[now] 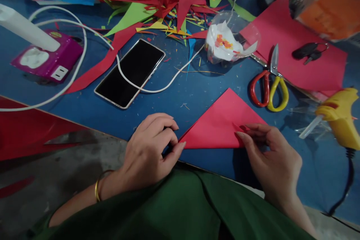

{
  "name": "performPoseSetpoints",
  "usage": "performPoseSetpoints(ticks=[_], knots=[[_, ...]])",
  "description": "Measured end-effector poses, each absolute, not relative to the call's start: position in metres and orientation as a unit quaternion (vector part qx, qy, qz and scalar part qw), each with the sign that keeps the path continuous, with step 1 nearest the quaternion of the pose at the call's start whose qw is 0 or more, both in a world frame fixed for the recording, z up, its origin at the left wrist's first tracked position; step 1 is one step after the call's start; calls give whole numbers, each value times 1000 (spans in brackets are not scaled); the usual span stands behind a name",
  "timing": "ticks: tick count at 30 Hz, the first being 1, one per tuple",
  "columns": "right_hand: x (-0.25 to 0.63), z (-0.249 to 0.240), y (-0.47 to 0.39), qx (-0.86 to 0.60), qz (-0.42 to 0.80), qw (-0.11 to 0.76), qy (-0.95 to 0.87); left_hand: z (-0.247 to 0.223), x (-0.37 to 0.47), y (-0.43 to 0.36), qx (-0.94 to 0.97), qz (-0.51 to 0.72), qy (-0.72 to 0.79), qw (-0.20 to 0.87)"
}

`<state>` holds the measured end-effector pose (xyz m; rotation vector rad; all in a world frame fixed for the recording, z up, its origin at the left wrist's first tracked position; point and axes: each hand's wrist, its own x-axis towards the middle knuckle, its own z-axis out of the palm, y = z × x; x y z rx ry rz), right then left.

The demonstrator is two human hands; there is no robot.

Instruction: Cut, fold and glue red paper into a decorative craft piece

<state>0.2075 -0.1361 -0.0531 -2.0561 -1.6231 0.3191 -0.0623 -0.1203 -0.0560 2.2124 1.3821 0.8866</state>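
The folded red paper (pixel 218 123) lies on the blue tabletop (pixel 159 105) close to its near edge, between the two hands, with its long side toward the person and its peak pointing away. The left hand (pixel 150 150) is half curled, its thumb and forefinger drawn in at the left corner; whether they pinch the paper or only touch it, I cannot tell. The right hand (pixel 274 157) is partly curled too, with thumb and fingertips at the right part of the sheet, covering that corner; whether any finger is beneath the paper is hidden. Along the upper left side, the layers seem not quite flush, so that edge deserves care: line up the top layer with the one below before pressing hard, since a crooked crease is hard to take out. A light hold at each corner should stop the sheet from turning, while a heavy pinch could dent the points. Firm, even pressure along the long side, worked from the middle outward, would likely give the sharpest line. That side runs near the tabletop's rim, so sliding the paper a little farther in would support the fingers better. Small paper scraps (pixel 184 105) lie beyond the left side and could mark the fold if caught beneath it. The scissors (pixel 273 68), blades apart, lie beyond the right hand, and the yellow glue gun (pixel 340 114) is farther right; the right elbow and wrist should stay clear of its cord (pixel 350 180).
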Motion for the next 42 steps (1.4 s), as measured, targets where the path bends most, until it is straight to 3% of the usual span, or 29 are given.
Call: performPoseSetpoints(ticks=[35, 42], knots=[[211, -54, -134, -750, 140, 239, -600, -54, -59, -119, 825, 280, 474, 132], [211, -55, -132, -748, 138, 240, -604, -50, -54, -110, 929, 178, 294, 139]])
